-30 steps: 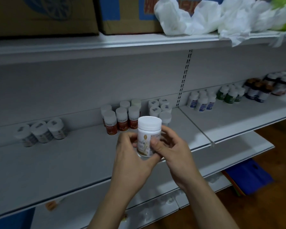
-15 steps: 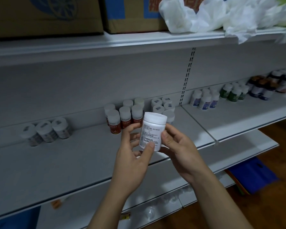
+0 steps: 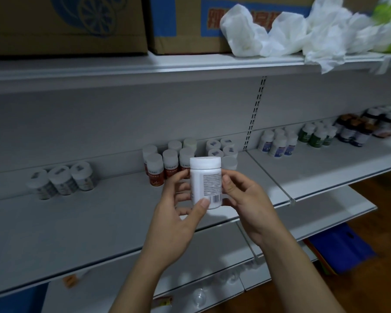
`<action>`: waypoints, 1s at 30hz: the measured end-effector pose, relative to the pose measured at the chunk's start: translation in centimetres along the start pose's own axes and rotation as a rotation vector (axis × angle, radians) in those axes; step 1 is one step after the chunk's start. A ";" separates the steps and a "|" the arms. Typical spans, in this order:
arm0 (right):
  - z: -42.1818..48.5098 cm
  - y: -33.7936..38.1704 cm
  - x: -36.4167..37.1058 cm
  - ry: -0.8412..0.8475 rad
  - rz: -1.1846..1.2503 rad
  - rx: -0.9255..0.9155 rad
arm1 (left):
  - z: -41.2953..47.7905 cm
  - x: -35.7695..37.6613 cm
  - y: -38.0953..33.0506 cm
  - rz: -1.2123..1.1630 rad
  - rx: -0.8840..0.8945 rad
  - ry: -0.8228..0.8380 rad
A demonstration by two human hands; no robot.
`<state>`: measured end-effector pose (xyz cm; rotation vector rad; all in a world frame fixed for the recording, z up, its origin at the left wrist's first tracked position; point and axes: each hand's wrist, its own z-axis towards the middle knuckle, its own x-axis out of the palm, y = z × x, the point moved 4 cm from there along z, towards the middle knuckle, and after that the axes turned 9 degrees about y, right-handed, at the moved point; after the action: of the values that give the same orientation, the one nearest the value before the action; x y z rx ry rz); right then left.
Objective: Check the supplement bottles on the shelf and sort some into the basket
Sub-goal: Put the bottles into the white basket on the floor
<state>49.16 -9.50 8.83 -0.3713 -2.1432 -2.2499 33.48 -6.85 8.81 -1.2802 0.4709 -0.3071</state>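
Setting: grey shelf (image 3: 99, 222), bottle groups at rear.
Bottle: white bottle (image 3: 205, 182) upright above shelf edge, printed label toward camera for reading.
Hands: left hand (image 3: 174, 219) and right hand (image 3: 248, 202) pinch its sides.

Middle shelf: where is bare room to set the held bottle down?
The grey metal middle shelf is bare between the three white-capped bottles at left and the red-labelled bottles, and along its front. The right bay is bare before the blue-labelled bottles. Crowded: the rows behind the held white plastic bottle.
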 end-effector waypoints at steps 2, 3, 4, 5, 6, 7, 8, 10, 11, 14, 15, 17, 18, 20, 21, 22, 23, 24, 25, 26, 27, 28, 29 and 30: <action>0.1 0.2 0.3 0.070 0.041 0.006 | -0.1 0.0 0.1 -0.041 0.015 0.012; 0.1 0.3 0.5 0.106 0.062 0.012 | -0.2 0.0 0.1 -0.051 0.017 0.026; 0.1 0.4 0.8 0.138 0.080 0.019 | -0.2 0.1 0.0 -0.046 0.019 0.040; 0.1 0.4 0.9 0.163 0.091 0.021 | -0.3 0.2 -0.1 -0.030 0.023 0.052; 0.1 0.4 1.0 0.177 0.096 0.022 | -0.3 0.2 -0.3 -0.003 0.017 0.052; 0.2 0.4 1.1 0.180 0.094 0.023 | -0.3 0.1 -0.3 0.017 0.008 0.040; 0.2 0.5 1.2 0.180 0.087 0.026 | -0.3 0.0 -0.3 0.029 0.001 0.020; 0.1 0.7 1.4 0.188 0.054 0.035 | -0.3 -0.3 -0.2 0.069 0.002 -0.022; 0.2 0.8 1.5 0.198 0.030 0.042 | -0.2 -0.4 -0.3 0.098 0.001 -0.041; 0.3 0.7 1.1 0.200 -0.002 0.076 | -0.2 -0.7 0.3 0.032 -0.021 -0.048; 0.4 0.5 0.9 0.200 0.012 0.085 | -0.3 -0.7 0.4 -0.002 -0.027 -0.039; 0.4 0.2 0.7 0.211 0.037 0.095 | -0.5 -0.7 0.8 -0.031 -0.030 -0.036; 0.4 0.1 0.7 0.225 0.038 0.099 | -0.7 -0.7 1.2 -0.044 -0.031 -0.033; 0.1 -0.1 1.0 0.272 0.017 0.107 | -1.0 -0.7 1.7 -0.062 -0.038 -0.029; 0.1 -0.2 1.1 0.301 -0.007 0.109 | -1.1 -0.7 1.9 -0.073 -0.044 -0.028; 0.0 -0.1 1.3 0.327 -0.034 0.106 | -1.1 -0.7 2.2 -0.084 -0.050 -0.025; 0.0 0.0 1.3 0.349 -0.061 0.091 | -1.2 -0.8 2.2 -0.094 -0.054 -0.024; -0.1 0.3 1.4 0.369 -0.081 0.071 | -1.2 -1.0 2.2 -0.091 -0.047 -0.024; -0.2 0.5 1.4 0.385 -0.101 0.046 | -1.2 -1.2 2.1 -0.081 -0.034 -0.031; -0.4 0.9 1.4 0.401 -0.120 0.019 | -1.2 -1.4 1.9 -0.049 -0.019 -0.044; -0.6 1.2 1.4 0.417 -0.137 -0.010 | -1.3 -1.5 1.7 -0.014 -0.005 -0.061; -0.8 1.5 1.5 0.433 -0.146 -0.036 | -1.3 -1.6 1.4 0.017 0.006 -0.077; -0.9 1.8 1.5 0.450 -0.149 -0.060 | -1.4 -1.6 1.0 0.032 0.016 -0.088; -1.0 2.1 1.5 0.460 -0.144 -0.076 | -1.5 -1.6 0.7 0.041 0.026 -0.093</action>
<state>47.91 -10.35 11.11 0.2865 -1.8984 -2.2113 31.31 -7.12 8.13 -1.2520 0.4120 -0.2180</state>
